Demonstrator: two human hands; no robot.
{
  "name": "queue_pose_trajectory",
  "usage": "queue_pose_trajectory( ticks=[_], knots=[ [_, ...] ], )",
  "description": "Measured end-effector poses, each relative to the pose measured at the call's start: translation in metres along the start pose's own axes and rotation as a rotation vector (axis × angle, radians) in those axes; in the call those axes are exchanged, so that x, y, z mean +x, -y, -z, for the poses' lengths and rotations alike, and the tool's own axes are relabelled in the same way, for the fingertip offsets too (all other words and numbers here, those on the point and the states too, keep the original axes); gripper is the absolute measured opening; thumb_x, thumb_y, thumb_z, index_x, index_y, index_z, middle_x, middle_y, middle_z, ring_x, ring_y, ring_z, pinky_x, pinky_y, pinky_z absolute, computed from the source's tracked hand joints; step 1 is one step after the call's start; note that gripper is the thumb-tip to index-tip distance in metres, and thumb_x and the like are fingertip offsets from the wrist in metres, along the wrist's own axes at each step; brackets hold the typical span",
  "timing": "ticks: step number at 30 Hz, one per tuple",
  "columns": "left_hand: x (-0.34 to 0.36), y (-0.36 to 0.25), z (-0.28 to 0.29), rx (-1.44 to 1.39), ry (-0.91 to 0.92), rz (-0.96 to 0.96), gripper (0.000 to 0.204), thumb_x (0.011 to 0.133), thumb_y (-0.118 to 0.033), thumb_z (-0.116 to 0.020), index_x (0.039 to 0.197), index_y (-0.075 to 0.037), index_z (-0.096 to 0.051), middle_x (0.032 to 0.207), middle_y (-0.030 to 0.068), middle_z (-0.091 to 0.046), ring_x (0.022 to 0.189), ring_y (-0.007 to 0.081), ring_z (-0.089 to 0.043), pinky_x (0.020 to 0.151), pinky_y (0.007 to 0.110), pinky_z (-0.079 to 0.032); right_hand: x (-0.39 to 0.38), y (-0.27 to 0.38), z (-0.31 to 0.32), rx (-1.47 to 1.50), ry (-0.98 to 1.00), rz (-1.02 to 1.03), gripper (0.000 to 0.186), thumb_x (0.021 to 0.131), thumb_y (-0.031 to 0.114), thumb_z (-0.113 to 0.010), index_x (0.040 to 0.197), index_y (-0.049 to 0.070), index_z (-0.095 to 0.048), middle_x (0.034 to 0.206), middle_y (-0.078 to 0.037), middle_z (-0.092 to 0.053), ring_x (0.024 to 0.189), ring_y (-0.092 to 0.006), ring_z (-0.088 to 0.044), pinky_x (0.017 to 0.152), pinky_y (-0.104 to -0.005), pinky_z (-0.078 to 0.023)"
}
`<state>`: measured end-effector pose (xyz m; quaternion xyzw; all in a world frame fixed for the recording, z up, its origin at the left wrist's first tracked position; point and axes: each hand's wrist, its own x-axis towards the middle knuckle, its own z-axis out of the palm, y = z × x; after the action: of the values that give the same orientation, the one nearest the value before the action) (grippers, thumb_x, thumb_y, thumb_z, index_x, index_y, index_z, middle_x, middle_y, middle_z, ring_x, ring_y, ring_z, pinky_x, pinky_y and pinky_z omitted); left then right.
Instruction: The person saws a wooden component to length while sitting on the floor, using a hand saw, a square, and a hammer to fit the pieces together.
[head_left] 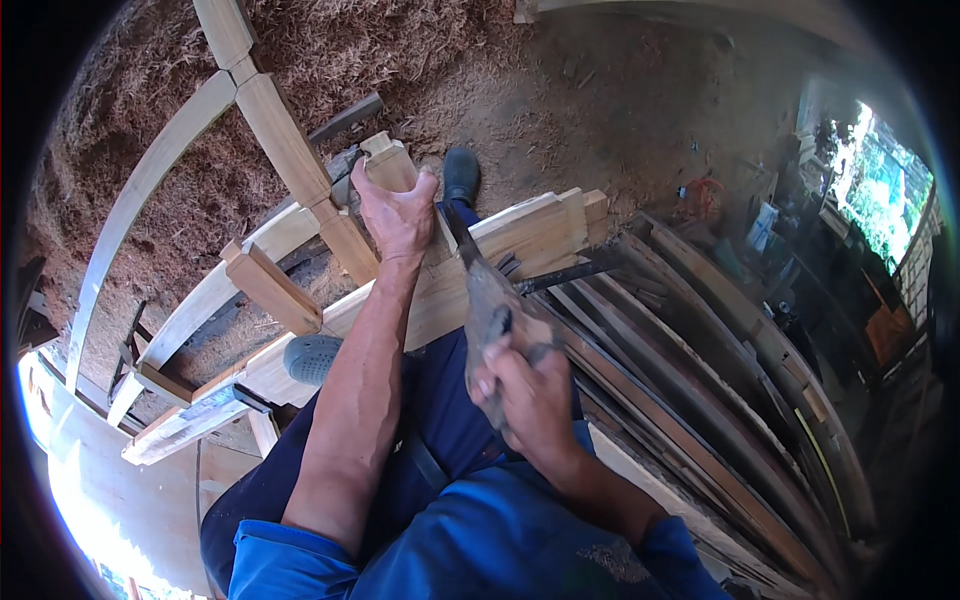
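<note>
My left hand (396, 222) is closed around the upper part of a squared wooden post (392, 168) whose end is cut to a narrower tenon. In my right hand (527, 392) is the worn wooden handle of a handsaw (492, 300). Its dark, narrow-looking blade points away from me and reaches the post's right side, just beside my left hand. Whether the blade touches the wood I cannot tell. A thick pale beam (535, 232) with a stepped end runs across beneath the post, over my legs.
A jointed wooden frame with a long curved piece (150, 185) stands at the left over heaped shavings (330, 60). A short wooden block (272, 288) juts up beside my left shoe (312, 358). Several long boards (690, 370) are stacked at the right. My other shoe (461, 175) is beyond the post.
</note>
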<state>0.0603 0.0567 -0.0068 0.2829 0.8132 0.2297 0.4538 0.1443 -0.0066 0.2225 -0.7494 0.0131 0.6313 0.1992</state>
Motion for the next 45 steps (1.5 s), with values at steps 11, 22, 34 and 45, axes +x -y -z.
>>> queue_pose_trajectory(
  ticks=[11, 22, 34, 45],
  knots=[
    [0.001, 0.010, -0.001, 0.020, -0.029, -0.041, 0.091, 0.072, -0.031, -0.080, 0.141, 0.009, -0.037, 0.119, 0.0324, -0.062, 0.109, 0.0421, -0.064, 0.099, 0.044, -0.048, -0.038, 0.016, 0.001, 0.232, -0.081, 0.004, 0.006, 0.094, -0.001, -0.053, 0.092, 0.001, -0.057, 0.071, -0.005, -0.053, 0.059, -0.0142, -0.053, 0.054, -0.0331, -0.047],
    [0.000, 0.005, -0.006, 0.039, -0.015, 0.003, 0.091, 0.071, -0.032, -0.081, 0.141, 0.005, -0.038, 0.117, 0.0320, -0.063, 0.109, 0.0437, -0.064, 0.098, 0.046, -0.048, -0.035, 0.011, 0.004, 0.207, -0.082, 0.020, 0.008, 0.095, 0.002, -0.053, 0.087, -0.001, -0.056, 0.066, -0.004, -0.053, 0.055, -0.0108, -0.052, 0.051, -0.0297, -0.047],
    [-0.003, 0.001, -0.002, 0.057, -0.001, 0.021, 0.092, 0.070, -0.032, -0.082, 0.141, 0.006, -0.037, 0.116, 0.0303, -0.064, 0.108, 0.0408, -0.065, 0.099, 0.045, -0.048, 0.014, -0.010, 0.002, 0.171, -0.038, 0.021, 0.008, 0.094, 0.002, -0.055, 0.086, 0.002, -0.056, 0.072, -0.005, -0.053, 0.061, -0.0146, -0.054, 0.054, -0.0341, -0.048],
    [0.005, -0.005, -0.001, 0.025, -0.014, 0.009, 0.089, 0.071, -0.031, -0.081, 0.140, 0.006, -0.038, 0.112, 0.0331, -0.065, 0.106, 0.0444, -0.066, 0.098, 0.045, -0.048, 0.022, -0.019, -0.005, 0.157, -0.088, 0.041, 0.005, 0.095, 0.000, -0.055, 0.091, -0.003, -0.056, 0.068, -0.006, -0.056, 0.058, -0.0124, -0.055, 0.053, -0.0301, -0.047]
  ],
)
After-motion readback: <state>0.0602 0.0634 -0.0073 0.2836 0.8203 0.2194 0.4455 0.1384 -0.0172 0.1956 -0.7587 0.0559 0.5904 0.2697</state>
